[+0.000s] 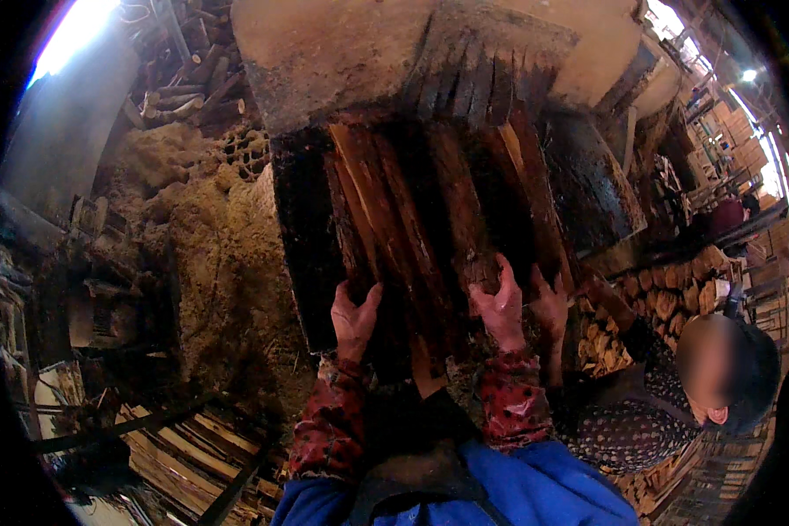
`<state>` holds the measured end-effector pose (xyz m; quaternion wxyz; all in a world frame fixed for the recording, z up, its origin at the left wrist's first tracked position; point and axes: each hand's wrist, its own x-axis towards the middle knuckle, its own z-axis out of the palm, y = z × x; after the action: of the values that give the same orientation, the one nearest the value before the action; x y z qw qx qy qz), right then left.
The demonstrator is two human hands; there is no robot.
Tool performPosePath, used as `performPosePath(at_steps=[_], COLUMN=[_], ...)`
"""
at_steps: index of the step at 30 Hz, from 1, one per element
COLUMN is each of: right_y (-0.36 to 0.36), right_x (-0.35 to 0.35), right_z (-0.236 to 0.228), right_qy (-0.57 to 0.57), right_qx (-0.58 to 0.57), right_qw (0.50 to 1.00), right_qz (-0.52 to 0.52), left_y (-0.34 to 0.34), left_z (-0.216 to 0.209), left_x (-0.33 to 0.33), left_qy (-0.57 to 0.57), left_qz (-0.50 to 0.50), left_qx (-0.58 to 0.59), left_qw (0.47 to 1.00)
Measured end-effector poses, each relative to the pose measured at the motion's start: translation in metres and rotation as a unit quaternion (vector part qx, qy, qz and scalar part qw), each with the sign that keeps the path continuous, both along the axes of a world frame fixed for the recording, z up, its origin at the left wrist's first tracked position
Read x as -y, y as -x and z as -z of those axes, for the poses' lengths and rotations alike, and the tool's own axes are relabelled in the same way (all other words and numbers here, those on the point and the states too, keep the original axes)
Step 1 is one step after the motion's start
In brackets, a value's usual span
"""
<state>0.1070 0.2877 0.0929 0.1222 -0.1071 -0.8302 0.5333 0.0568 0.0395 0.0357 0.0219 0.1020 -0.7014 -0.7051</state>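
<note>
My left hand, in a red patterned sleeve, curls over the near end of a narrow bark-edged wood strip. Its thumb lies to the right of the strip. My right hand grips the near end of a thicker bark-covered log, with the thumb on the left and the fingers on the right. Between them, longer wood slabs lie lengthwise on a dark bed. Just right of my right hand, a co-worker's hand is at the near end of another slab.
A co-worker in a dotted top leans in from the right. Beyond the slabs stands a stained, pale housing with dark hanging flaps. Sawdust heaps up at left. Stacked split wood stands at right, cut boards at lower left.
</note>
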Motion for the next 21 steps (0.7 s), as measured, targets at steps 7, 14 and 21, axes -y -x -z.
performPosePath(at_steps=[7,14,21], right_y=[-0.029,-0.041,-0.024], right_x=[0.033,0.062,0.054], right_z=[-0.051,0.000,-0.032], right_qy=[0.005,-0.054,-0.168], right_qx=[-0.108,-0.005,0.014], right_qw=[0.994,0.998,0.976], right_qz=[0.008,-0.045,-0.137], left_y=[-0.005,0.004,-0.002], left_z=[0.001,0.002,0.005], left_x=[-0.002,0.001,0.010], left_qy=[-0.109,-0.031,-0.033], left_qz=[0.016,0.048,0.034], left_qx=[-0.059,0.044,0.029], left_qw=[0.992,0.997,0.998])
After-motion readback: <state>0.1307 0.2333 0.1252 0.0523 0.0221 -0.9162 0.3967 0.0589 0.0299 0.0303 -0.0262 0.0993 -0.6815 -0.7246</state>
